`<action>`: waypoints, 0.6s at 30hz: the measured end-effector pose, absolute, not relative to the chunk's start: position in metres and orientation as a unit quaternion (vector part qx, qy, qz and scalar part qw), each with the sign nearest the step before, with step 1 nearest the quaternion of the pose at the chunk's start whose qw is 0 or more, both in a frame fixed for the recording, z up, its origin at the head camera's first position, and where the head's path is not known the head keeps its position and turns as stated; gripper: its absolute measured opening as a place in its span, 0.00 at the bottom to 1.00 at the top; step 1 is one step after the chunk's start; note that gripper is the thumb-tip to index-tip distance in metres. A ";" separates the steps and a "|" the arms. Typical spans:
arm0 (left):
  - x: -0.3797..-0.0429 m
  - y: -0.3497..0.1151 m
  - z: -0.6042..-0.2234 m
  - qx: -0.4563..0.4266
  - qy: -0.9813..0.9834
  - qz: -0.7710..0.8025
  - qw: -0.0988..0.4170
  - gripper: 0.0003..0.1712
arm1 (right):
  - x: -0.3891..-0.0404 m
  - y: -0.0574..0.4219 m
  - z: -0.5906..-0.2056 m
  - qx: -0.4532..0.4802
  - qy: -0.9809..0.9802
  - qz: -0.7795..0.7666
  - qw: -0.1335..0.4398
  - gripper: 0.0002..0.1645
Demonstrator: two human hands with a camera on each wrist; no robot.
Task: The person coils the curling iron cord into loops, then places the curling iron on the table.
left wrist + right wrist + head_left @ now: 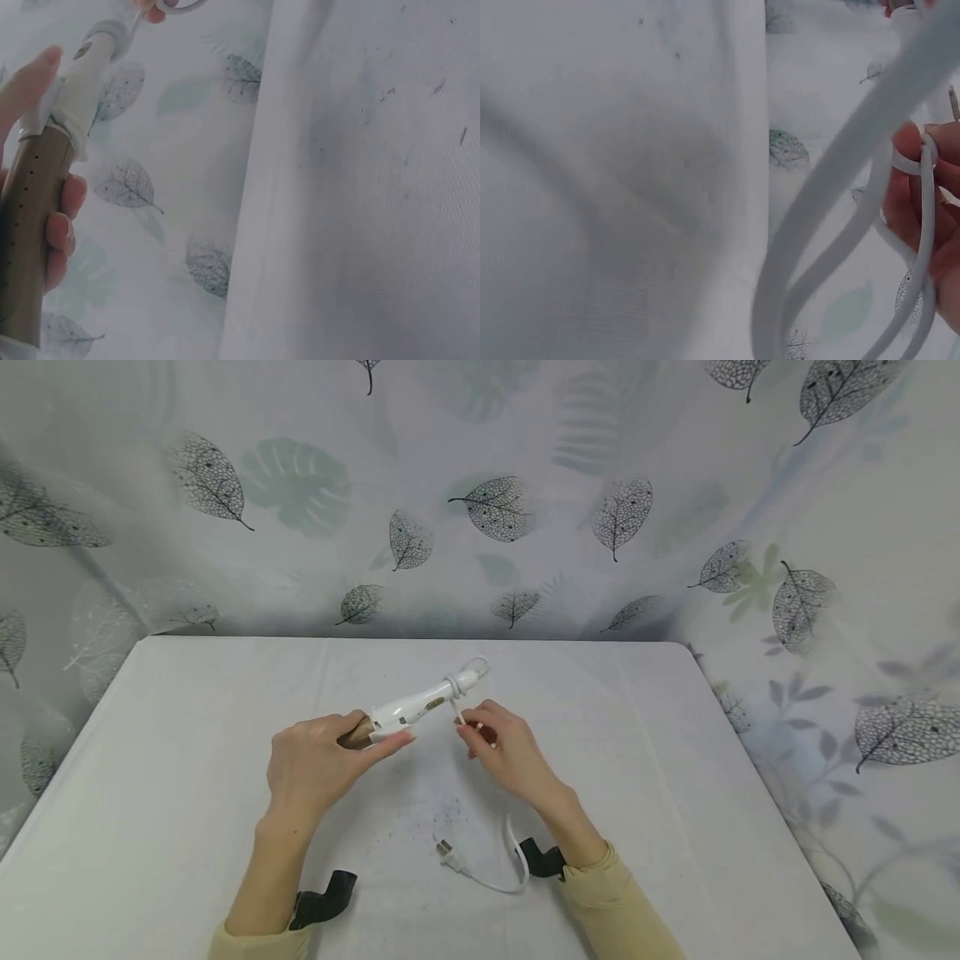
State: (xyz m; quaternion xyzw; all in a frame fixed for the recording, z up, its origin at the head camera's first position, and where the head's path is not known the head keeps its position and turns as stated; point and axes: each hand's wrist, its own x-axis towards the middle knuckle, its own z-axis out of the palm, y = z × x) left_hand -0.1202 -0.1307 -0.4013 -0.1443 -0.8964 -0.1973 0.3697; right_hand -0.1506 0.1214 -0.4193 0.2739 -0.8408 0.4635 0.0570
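Note:
A curling iron with a white handle [408, 707] and a brown-gold barrel [34, 225] is held up over the table, its handle slanting up to the right. My left hand [313, 766] grips the barrel close to the handle, thumb laid along the white part. Around the far end of the handle runs the white power cord [455, 685] in a few turns. Thumb and fingers of my right hand [513, 756] pinch the cord just below those turns. Loose cord loops [817, 217] hang by that hand in the right wrist view.
The two-pin plug [450, 855] hangs or lies low in front, on the cord's end, between my forearms. Small dark marks [447, 817] dot the white tabletop [187, 735]. Leaf-patterned cloth [495, 510] stands behind the table and on its right side.

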 end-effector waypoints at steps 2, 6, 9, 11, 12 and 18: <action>-0.120 -0.130 -0.402 -0.141 -0.900 -0.206 0.357 0.42 | -0.151 0.120 -0.420 0.270 -0.826 0.492 0.048 0.06; -0.119 -0.130 -0.402 -0.116 -0.918 -0.226 0.304 0.43 | -0.150 0.117 -0.421 0.273 -0.816 0.508 0.041 0.05; -0.117 -0.132 -0.401 -0.091 -0.929 -0.236 0.269 0.44 | -0.150 0.115 -0.424 0.277 -0.830 0.482 0.048 0.04; -0.117 -0.132 -0.401 -0.082 -0.934 -0.233 0.259 0.43 | -0.150 0.113 -0.425 0.277 -0.842 0.460 0.059 0.04; -0.117 -0.132 -0.401 -0.081 -0.936 -0.229 0.256 0.43 | -0.149 0.113 -0.425 0.276 -0.846 0.451 0.067 0.04; -0.116 -0.132 -0.401 -0.063 -0.948 -0.232 0.211 0.36 | -0.149 0.114 -0.425 0.284 -0.879 0.362 0.125 0.06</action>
